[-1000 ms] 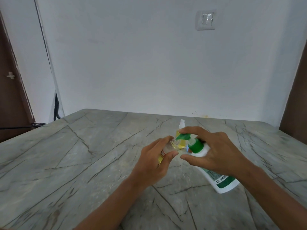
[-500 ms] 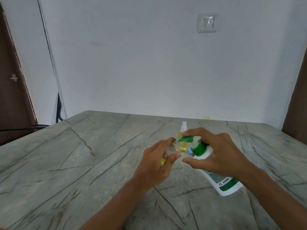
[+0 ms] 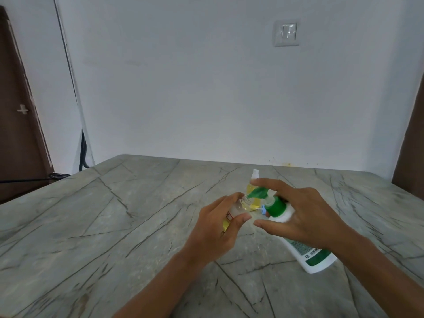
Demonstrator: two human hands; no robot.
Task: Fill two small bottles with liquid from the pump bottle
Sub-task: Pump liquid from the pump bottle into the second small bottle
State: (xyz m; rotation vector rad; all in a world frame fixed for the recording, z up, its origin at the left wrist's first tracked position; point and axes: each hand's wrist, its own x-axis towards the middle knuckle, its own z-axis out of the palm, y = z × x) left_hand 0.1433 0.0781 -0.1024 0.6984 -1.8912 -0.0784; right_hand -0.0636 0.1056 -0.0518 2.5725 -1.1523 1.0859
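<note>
My right hand (image 3: pixel 300 216) grips a white pump bottle (image 3: pixel 307 253) with a green collar and pump head, tilted toward the left, my index finger lying on top of the green pump head (image 3: pixel 258 193). The nozzle points at the open mouth of a small clear bottle (image 3: pixel 238 208) that my left hand (image 3: pixel 220 228) holds tilted toward it; yellowish liquid shows in its lower part. Behind them a second small bottle (image 3: pixel 253 187) with yellow liquid and a white spray cap stands upright on the table.
The grey marble-patterned table (image 3: pixel 114 226) runs back to a white wall with a switch plate (image 3: pixel 286 33). A brown door (image 3: pixel 20 125) and black cables are at the left, a dark wooden panel at the right edge.
Both hands and the two bottles they hold have stayed together in nearly the same pose; the view has shifted slightly. My index finger stays on the pump head.
</note>
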